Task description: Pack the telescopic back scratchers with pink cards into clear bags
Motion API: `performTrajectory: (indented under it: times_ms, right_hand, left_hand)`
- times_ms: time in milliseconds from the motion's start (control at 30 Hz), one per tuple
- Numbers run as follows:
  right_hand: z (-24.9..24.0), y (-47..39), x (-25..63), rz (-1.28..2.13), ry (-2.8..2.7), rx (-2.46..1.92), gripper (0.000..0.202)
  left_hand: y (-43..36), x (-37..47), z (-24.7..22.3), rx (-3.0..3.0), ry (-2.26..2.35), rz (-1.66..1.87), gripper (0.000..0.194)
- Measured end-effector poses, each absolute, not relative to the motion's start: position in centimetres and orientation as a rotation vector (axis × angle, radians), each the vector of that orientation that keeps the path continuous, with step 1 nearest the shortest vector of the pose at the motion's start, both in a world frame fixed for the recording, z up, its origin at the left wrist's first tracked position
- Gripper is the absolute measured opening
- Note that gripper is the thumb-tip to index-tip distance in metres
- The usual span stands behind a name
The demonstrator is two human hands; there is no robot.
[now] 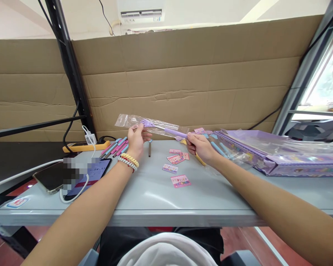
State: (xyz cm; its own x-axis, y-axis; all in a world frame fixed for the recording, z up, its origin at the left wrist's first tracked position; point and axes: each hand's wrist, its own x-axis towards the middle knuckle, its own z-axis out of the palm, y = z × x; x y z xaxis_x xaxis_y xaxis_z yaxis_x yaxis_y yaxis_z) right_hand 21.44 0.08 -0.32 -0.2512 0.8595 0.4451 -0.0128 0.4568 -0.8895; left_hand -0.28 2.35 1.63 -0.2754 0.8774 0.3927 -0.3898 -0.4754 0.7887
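Note:
A purple back scratcher (175, 132) with a small hand-shaped head is held out level above the table, with a clear plastic sleeve (125, 120) around it. My left hand (135, 140) pinches it near the head, through or along with the sleeve; I cannot tell which. Closed around the handle end is my right hand (200, 147). Below and between the hands lie several small printed cards (181, 181), pink and purple. A bundle of pink and blue handles (118, 147) rests beside my left wrist. Blue pieces in clear wrapping (218, 148) lie beyond my right hand.
A purple printed box (283, 166) with clear film on it stands at the right. On the left are a dark phone (51, 175), a lit screen (93, 171), a white cable and charger (90, 138), and a yellow-orange item (81, 147). Cardboard (183, 77) walls the back.

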Motion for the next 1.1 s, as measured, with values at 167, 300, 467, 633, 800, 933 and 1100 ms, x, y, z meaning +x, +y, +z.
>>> performTrajectory:
  times_ms: [167, 300, 467, 633, 800, 933, 1100]
  right_hand:
    - [-0.4, 0.2, 21.5, 0.998, -1.653, -0.776, 0.050]
    - [-0.7, 0.3, 21.3, 1.003, -1.730, -0.777, 0.051]
    - [-0.9, 0.4, 21.3, 1.003, -1.771, -0.768, 0.050]
    - [-0.8, 0.4, 21.5, 1.004, -1.791, -0.782, 0.051]
    - [-0.8, 0.3, 21.5, 1.055, -1.835, -0.789, 0.053]
    - [-0.8, 0.2, 21.5, 1.046, -1.830, -0.794, 0.052]
    - [-0.8, 0.1, 21.4, 1.031, -1.839, -0.802, 0.051]
  left_hand:
    - [2.0, -0.6, 1.8, 1.098, 0.656, 1.820, 0.036]
    - [1.9, -0.6, 1.8, 1.110, 0.640, 1.807, 0.037]
    - [2.0, -1.0, 2.3, 0.956, 0.583, 1.831, 0.036]
    - [1.9, -1.6, 2.7, 0.877, 0.577, 1.847, 0.033]
    - [1.8, -1.5, 2.8, 0.895, 0.549, 1.848, 0.032]
    - [1.7, -1.3, 2.8, 0.936, 0.526, 1.830, 0.034]
    - [1.5, -1.2, 2.8, 0.976, 0.485, 1.820, 0.035]
